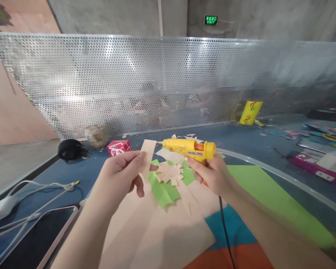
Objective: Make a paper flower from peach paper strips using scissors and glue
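Observation:
Between the thumb and fingers of my left hand (pixel 126 173) is a small cream paper strip (pixel 148 151), held upright. My right hand (pixel 212 172) grips a yellow hot glue gun (pixel 184 147) by its handle, with a black cord trailing down. The gun's nozzle points left and is at the strip's right edge; I cannot tell whether it touches. Below both hands lies a cut cream paper piece with tabs around it (pixel 169 172), on top of a green paper shape (pixel 165 194). Large cream paper sheets (pixel 151 231) spread underneath.
At left are a phone (pixel 42 239), white cables (pixel 28 220), a black round object (pixel 69 149) and a red-pink box (pixel 119 147). Green paper (pixel 263 194) and a purple power strip (pixel 316 168) are right. A yellow roll (pixel 250 112) stands before the perforated metal screen (pixel 100 74).

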The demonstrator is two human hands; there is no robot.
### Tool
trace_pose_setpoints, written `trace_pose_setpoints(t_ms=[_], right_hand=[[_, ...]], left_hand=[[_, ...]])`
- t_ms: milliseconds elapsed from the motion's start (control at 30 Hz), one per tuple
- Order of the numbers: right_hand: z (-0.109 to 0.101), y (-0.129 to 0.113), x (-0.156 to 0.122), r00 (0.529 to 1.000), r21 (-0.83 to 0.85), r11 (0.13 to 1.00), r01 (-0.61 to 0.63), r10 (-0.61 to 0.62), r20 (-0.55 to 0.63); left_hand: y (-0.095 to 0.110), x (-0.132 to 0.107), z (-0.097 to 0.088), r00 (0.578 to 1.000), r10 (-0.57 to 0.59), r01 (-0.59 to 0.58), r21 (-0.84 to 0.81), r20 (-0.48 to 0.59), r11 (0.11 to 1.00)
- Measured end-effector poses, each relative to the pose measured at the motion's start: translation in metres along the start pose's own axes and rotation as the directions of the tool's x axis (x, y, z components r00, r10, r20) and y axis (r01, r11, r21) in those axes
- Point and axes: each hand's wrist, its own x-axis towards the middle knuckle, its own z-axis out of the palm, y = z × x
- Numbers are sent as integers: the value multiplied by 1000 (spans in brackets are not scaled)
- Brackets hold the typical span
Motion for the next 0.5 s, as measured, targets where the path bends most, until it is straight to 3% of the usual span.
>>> trace_pose_setpoints(t_ms=[267, 500], right_hand=[[-1, 1, 6, 998, 54, 997, -62, 60, 23], [-3, 8, 18, 994, 140, 985, -105, 101, 33]], left_hand=[[-1, 1, 0, 997, 43, -42, 13, -60, 999], [-12, 12, -6, 998, 66, -65, 36, -22, 997]])
